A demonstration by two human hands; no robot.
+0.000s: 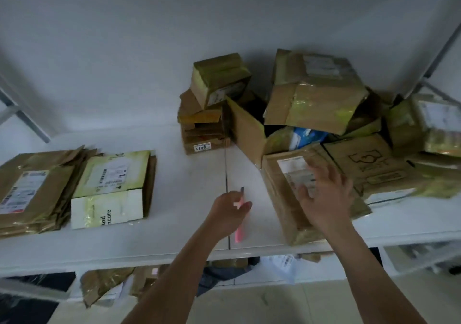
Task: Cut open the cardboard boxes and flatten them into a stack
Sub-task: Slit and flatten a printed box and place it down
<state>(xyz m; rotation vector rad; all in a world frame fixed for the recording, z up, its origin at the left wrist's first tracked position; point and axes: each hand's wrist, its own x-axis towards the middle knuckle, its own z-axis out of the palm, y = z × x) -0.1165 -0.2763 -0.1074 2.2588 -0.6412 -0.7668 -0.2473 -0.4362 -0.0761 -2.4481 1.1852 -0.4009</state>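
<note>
A stack of flattened cardboard boxes (37,188) lies at the left of the white table (174,236), with a white-and-yellow flattened box (109,188) on its right side. A heap of taped, unflattened boxes (314,99) fills the right. My left hand (228,211) grips a pink box cutter (240,231), its blade end pointing away from me. My right hand (324,198), blurred, hovers with spread fingers over a brown box with a white label (282,198) at the table's near right edge.
A small pile of boxes (204,114) stands at the back middle against the grey wall. An open box (249,129) leans beside it. Cardboard scraps and packaging (104,283) lie on the floor under the table. Metal frame bars run at both sides.
</note>
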